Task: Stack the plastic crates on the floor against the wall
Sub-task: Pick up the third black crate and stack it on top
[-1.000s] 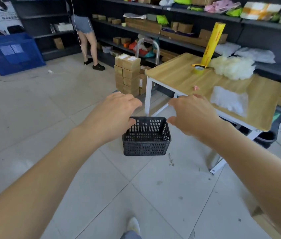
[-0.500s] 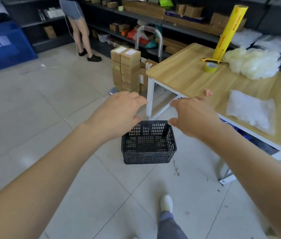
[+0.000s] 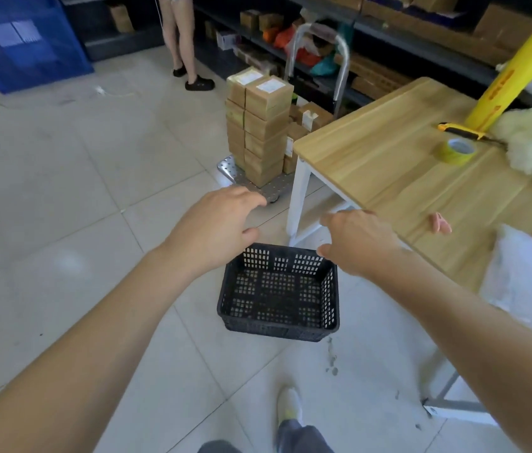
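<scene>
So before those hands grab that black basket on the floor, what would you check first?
1. Crate empty: ok, nothing inside.
2. Crate upright on the floor: ok.
3. Left hand open above the left rim: ok.
4. Right hand open above the right rim: ok.
5. Fingers touching the rim: cannot tell.
6. Room beside the table leg: ok, the crate stands apart from it.
</scene>
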